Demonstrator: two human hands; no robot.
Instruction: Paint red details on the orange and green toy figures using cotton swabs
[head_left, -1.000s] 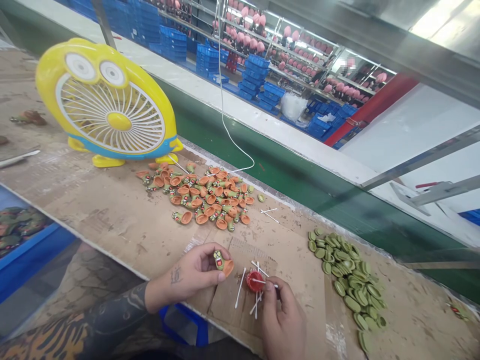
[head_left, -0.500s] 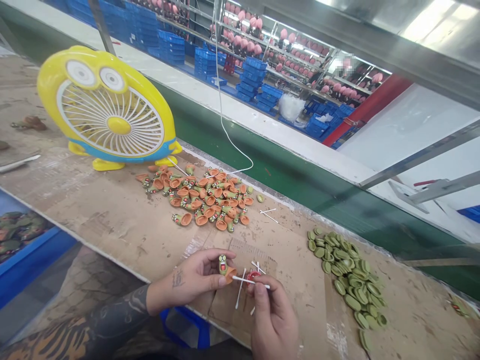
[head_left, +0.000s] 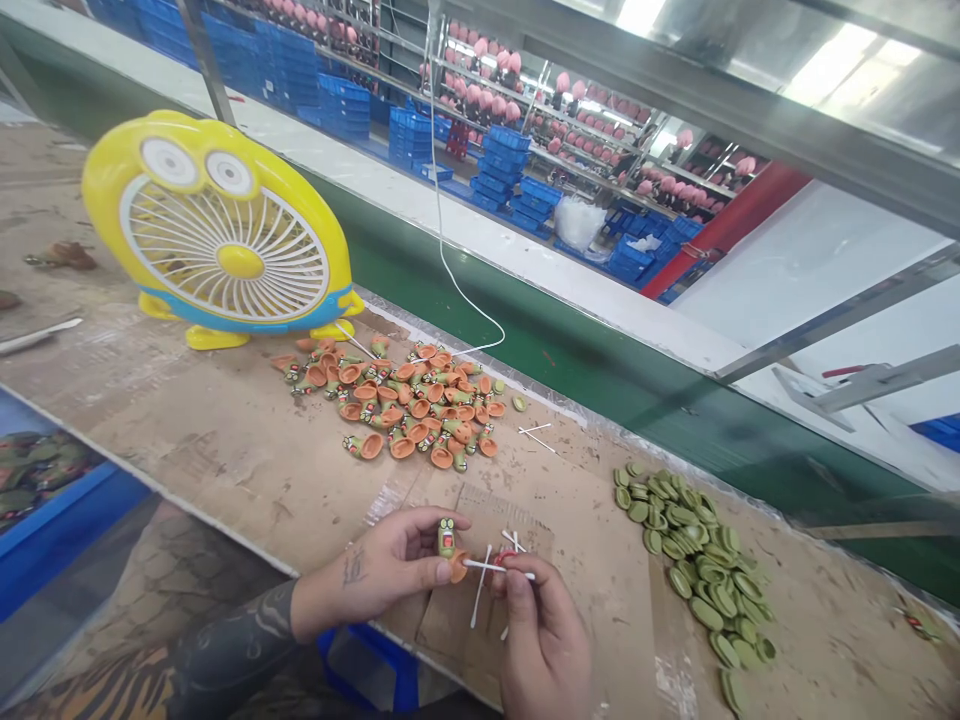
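Observation:
Between the thumb and fingers of my left hand (head_left: 397, 565) is a small figurine (head_left: 448, 540), green with round eyes, a red mouth and an orange hollow part. My right hand (head_left: 544, 625) pinches a cotton swab (head_left: 491, 567), whose left tip meets the figurine's orange part. Behind the right fingers a small red round object (head_left: 510, 553) is partly hidden. More cotton swabs (head_left: 480, 590) lie around it on the cardboard (head_left: 592, 540). Farther back sits a heap of similar orange and green figurines (head_left: 405, 395).
Green oval pieces (head_left: 705, 560) are piled at the right. A yellow cartoon fan (head_left: 240, 262) stands at the back left, a white cable (head_left: 457, 270) hanging to its right. At the lower left, a blue crate (head_left: 75, 520) holds more green pieces. A green-sided ledge (head_left: 570, 360) runs behind the table.
The swab's tip has moved slightly left, from the edge of the figurine's orange part into contact with it. The orange part has turned a little. The camera view has shifted slightly.

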